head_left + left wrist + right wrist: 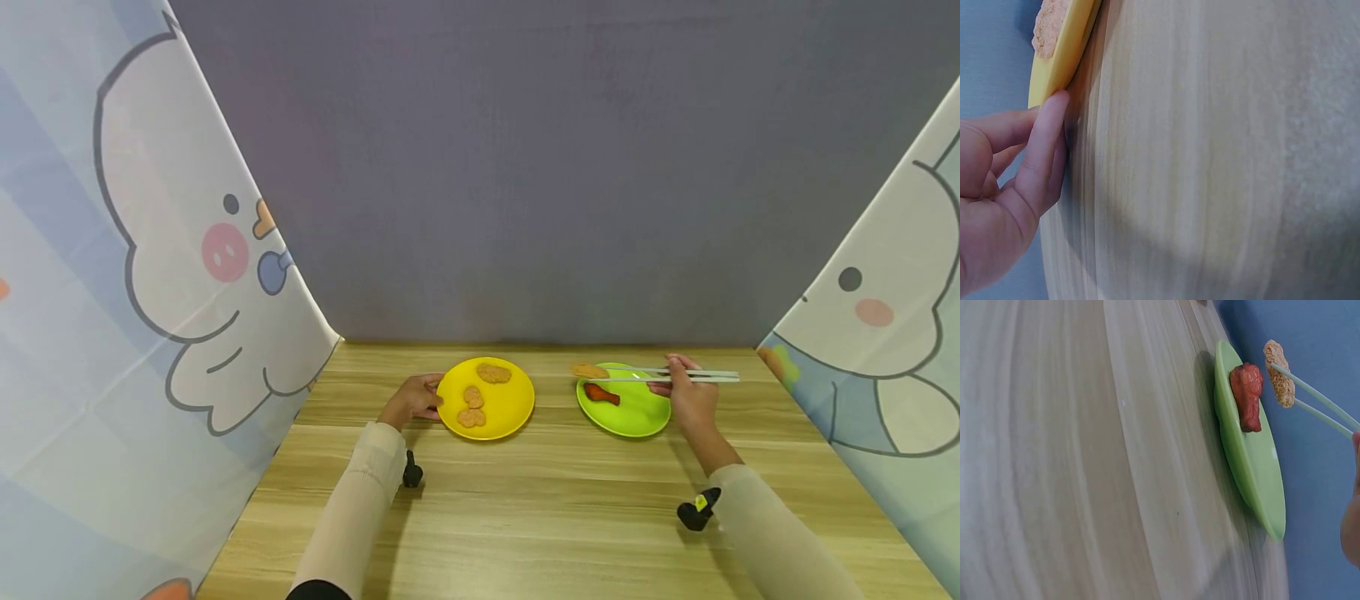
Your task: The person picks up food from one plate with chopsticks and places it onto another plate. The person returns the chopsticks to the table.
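- We see bare wooden table (540,500) between the yellow plate (517,412) and green plate (637,412), an open lane running near to far.
- Printed curtains (150,333) close in left and right; a grey backdrop (525,167) blocks the far edge.
- Our left hand (411,400) sits against the yellow plate's left rim, while chopsticks (675,375) span above the green plate.

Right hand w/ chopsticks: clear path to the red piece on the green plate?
Probably yes. The red piece lies uncovered on the green plate, with nothing over it. But the chopsticks in the right hand already pinch a breaded piece, so they are occupied.
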Demonstrator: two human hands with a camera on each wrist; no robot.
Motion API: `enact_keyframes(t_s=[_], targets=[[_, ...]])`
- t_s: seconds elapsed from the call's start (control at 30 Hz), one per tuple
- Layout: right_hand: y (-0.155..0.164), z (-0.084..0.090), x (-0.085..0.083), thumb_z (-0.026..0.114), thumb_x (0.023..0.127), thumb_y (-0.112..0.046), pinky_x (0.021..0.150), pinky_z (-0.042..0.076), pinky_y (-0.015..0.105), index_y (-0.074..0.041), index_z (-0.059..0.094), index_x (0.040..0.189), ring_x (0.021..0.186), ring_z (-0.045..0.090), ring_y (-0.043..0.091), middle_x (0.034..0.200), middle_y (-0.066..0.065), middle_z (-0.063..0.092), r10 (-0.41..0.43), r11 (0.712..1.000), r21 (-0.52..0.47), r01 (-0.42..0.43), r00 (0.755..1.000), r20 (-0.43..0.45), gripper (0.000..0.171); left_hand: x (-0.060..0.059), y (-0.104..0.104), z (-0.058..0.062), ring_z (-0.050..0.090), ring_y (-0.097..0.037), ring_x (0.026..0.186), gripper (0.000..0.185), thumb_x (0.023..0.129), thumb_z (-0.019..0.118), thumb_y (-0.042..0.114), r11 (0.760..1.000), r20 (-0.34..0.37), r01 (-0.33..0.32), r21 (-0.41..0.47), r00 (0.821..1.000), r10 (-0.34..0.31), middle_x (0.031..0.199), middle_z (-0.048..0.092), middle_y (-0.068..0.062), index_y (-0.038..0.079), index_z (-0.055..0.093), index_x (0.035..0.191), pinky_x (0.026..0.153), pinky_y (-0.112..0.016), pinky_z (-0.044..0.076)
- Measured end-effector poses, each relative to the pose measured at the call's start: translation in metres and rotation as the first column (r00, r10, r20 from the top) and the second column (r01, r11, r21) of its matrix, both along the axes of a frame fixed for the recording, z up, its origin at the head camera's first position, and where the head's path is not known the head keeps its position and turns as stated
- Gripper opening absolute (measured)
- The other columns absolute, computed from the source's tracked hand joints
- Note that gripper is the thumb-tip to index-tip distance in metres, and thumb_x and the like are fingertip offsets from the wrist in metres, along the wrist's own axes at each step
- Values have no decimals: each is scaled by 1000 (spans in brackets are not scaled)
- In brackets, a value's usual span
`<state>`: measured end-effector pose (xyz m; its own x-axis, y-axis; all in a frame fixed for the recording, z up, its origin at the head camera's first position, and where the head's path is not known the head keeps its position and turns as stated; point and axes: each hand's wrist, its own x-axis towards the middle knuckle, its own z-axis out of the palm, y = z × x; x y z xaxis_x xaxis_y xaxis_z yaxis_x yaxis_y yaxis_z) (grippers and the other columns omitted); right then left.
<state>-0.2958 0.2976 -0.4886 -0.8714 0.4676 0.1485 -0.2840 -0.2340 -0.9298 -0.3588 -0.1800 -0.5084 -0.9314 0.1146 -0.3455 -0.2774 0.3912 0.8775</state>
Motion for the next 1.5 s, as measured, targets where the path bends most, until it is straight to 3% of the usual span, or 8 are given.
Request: enact_keyframes(t_s=[0.33, 0.57, 0.7, 0.97, 1.17, 1.5], targets=[[6, 3, 8, 58, 102, -8, 52, 61, 24, 8, 65, 117, 52, 70, 13, 82, -1, 65, -14, 1000, -16, 14, 1000, -11, 23, 1, 1, 2, 71, -23, 91, 65, 93, 63, -11, 1000, -1, -6, -8, 1000, 6, 129, 57, -23, 13, 50, 152, 68, -33, 66], [12, 3, 11, 59, 102, -7, 51, 61, 25, 1, 70, 110, 52, 71, 14, 81, -1, 67, -26, 999, -23, 26, 1000, 7, 16, 2, 2, 2, 72, -22, 89, 66, 94, 63, -11, 1000, 0, -12, -23, 1000, 12, 128, 57, -22, 14, 48, 153, 68, -32, 66], [13, 3, 13, 59, 102, -7, 51, 61, 24, 9, 65, 118, 52, 71, 13, 79, -1, 67, -35, 999, -20, 35, 999, 18, 24, 2, 1, 3, 72, -22, 89, 66, 94, 63, -10, 1000, -1, -5, -25, 1000, 5, 129, 57, -22, 14, 48, 153, 68, -32, 66], [21, -10, 7, 61, 101, -10, 51, 61, 23, -11, 72, 101, 51, 70, 12, 82, -1, 67, -61, 998, -24, 62, 997, 36, 11, 2, 1, 4, 72, -23, 90, 66, 94, 64, -9, 1000, -1, -3, -25, 1000, 3, 129, 56, -22, 15, 48, 153, 69, -32, 66], [22, -18, 4, 63, 101, -12, 50, 60, 22, -12, 73, 100, 51, 70, 11, 83, -1, 67, -72, 997, -2, 72, 997, 8, 10, 3, 2, 4, 72, -22, 89, 65, 94, 64, -10, 999, -4, -13, -29, 1000, 12, 129, 56, -22, 15, 50, 152, 68, -32, 66], [23, -16, 8, 59, 102, -8, 51, 60, 23, 5, 67, 117, 51, 70, 12, 83, -1, 66, -61, 998, 14, 61, 997, 43, 22, 3, 3, 3, 71, -22, 88, 65, 93, 64, -10, 999, -9, -17, -32, 1000, 17, 128, 57, -23, 14, 50, 152, 68, -32, 66]])
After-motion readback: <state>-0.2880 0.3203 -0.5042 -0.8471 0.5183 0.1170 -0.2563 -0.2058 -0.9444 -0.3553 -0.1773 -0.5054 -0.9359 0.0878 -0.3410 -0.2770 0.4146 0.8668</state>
